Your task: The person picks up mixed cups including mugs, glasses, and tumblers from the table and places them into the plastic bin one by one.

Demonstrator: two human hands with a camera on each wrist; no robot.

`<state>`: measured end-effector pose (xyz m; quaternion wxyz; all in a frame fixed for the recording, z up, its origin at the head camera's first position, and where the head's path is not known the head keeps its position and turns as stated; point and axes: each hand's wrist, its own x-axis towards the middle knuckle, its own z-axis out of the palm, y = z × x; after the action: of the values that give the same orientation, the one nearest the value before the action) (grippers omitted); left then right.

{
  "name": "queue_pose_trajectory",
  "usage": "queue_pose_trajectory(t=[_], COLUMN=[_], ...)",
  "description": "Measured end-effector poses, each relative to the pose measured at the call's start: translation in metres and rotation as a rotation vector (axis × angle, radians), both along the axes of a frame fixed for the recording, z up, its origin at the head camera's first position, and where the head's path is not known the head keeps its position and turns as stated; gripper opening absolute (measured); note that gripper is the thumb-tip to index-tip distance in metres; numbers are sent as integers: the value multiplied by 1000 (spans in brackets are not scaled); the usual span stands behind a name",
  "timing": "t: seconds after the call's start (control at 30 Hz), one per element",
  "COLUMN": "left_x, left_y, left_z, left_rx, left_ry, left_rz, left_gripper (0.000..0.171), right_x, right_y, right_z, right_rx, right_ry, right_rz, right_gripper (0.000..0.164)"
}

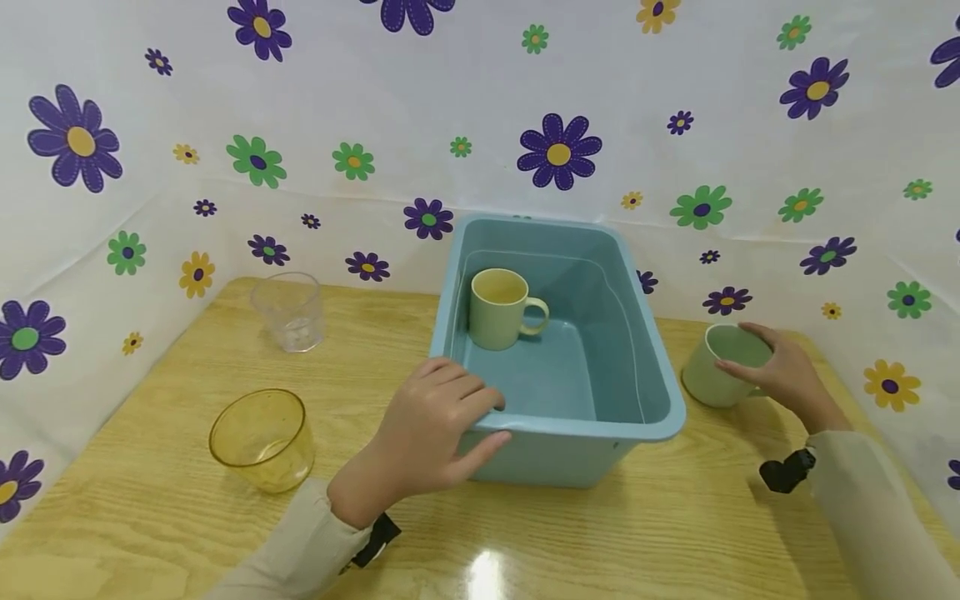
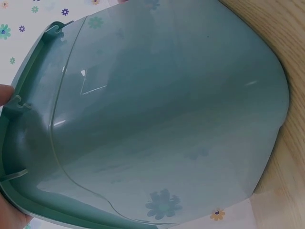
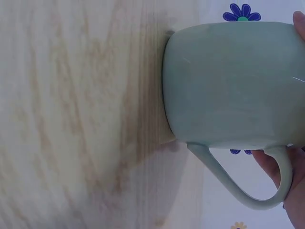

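Observation:
A blue plastic basin (image 1: 525,454) stands on the wooden table in the middle of the head view. My left hand (image 1: 431,425) grips its near left rim, fingers over the edge and thumb outside. The basin's outer wall (image 2: 157,105) fills most of the left wrist view. Inside the basin, at the left, a cream mug (image 1: 495,312) stands upright with its handle to the right. To the right of the basin, my right hand (image 1: 787,371) holds a pale green mug (image 1: 712,375) across its rim. That mug's handle (image 3: 248,198) and base show in the right wrist view.
An amber glass (image 1: 266,446) and a clear glass (image 1: 292,312) stand on the table (image 1: 360,333) to the left of the basin. A white flower-printed cloth (image 1: 450,100) hangs behind and along both sides of the table.

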<state>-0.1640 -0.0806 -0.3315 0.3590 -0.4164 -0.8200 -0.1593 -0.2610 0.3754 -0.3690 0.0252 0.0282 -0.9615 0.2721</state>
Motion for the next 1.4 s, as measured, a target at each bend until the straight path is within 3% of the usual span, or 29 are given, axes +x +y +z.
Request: queue_pose_trajectory(t=[0.33,0.47,0.9,1.1,1.4], left_x=[2,3,1,0,1], left_y=[3,4,2,2,1], left_z=[-4,-4,1,3,3], left_rx=[6,-6,-2,-4,-6], left_ry=[9,-3,18,17,-5], left_rz=[-7,-7,-3,6,11], left_gripper=[56,57,55,58,57], right_x=[18,27,22,21,25], right_y=[10,20,23,28,41], right_z=[-9,-10,0,-2,-21], right_rx=[-14,-42,-57,-125,-327], right_ry=[67,112,80,70,71], right_rz=[-57,-44,-17,-37,-25], right_gripper=[78,72,74,71,55])
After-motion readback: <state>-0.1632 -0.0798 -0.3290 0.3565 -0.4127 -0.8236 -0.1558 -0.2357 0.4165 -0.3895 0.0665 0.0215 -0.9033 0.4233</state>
